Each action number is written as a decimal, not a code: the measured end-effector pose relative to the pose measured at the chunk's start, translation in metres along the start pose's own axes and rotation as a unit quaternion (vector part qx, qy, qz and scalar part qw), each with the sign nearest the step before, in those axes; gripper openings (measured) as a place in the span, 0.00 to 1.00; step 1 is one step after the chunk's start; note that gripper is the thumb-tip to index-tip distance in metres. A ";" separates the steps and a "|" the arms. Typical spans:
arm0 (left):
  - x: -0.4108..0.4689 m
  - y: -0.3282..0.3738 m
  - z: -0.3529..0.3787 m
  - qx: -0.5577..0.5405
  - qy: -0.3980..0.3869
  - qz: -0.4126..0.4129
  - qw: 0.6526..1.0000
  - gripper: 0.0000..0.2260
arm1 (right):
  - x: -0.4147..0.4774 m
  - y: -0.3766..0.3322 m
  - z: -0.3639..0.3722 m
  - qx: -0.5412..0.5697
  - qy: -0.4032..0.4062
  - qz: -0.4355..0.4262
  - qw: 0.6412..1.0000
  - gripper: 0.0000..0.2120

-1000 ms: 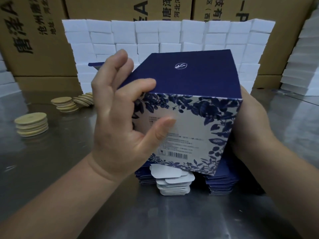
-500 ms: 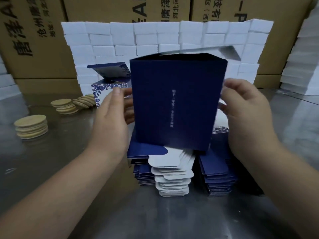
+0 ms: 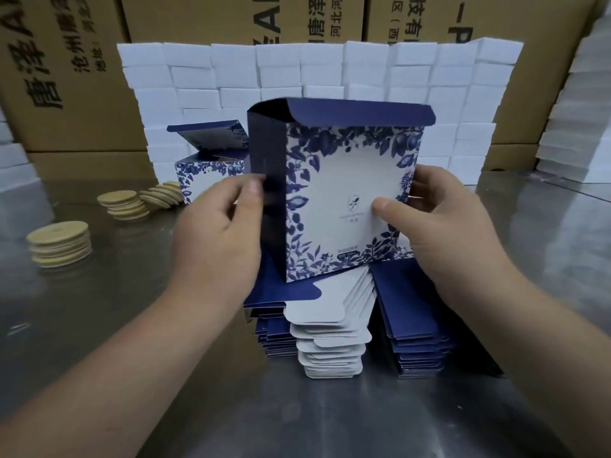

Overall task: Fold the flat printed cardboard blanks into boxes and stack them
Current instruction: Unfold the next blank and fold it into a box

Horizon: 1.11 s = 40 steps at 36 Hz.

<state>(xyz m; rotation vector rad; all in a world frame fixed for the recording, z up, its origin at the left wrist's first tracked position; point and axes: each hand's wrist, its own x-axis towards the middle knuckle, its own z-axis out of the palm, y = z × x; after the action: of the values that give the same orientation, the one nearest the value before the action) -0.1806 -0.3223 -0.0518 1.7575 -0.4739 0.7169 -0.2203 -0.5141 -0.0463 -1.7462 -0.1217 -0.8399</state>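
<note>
The half-built box (image 3: 344,180) is being gripped on its dark side panel by the left hand (image 3: 218,233) and on its floral face by the right hand (image 3: 439,223), thumbs pressing inward. This is probably being done so that its walls are kept square while the lid flap at twelve o'clock is standing open. It is being held just above the stack of flat blanks (image 3: 330,338) at six o'clock. A second box (image 3: 211,175) is standing at ten o'clock on the metal table (image 3: 99,342).

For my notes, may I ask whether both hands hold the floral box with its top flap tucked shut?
Not quite: the head view shows the top flap open; the left hand and right hand do hold the floral box.
</note>
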 end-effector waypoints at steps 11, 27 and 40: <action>0.005 -0.011 0.005 0.031 -0.064 -0.058 0.996 0.29 | -0.006 -0.002 0.005 -0.031 -0.129 -0.039 0.990 0.22; 0.004 0.003 0.006 0.153 0.011 -0.061 0.986 0.59 | -0.020 0.001 0.011 -0.195 -0.363 -0.069 0.908 0.30; 0.006 -0.012 0.009 0.112 0.069 -0.042 0.990 0.55 | -0.026 -0.003 0.017 -0.267 -0.383 -0.052 0.883 0.24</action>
<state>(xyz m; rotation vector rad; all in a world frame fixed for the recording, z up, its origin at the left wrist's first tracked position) -0.1665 -0.3266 -0.0585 1.9080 -0.2294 0.8514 -0.2327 -0.4898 -0.0609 -2.5433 -0.5558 -0.2018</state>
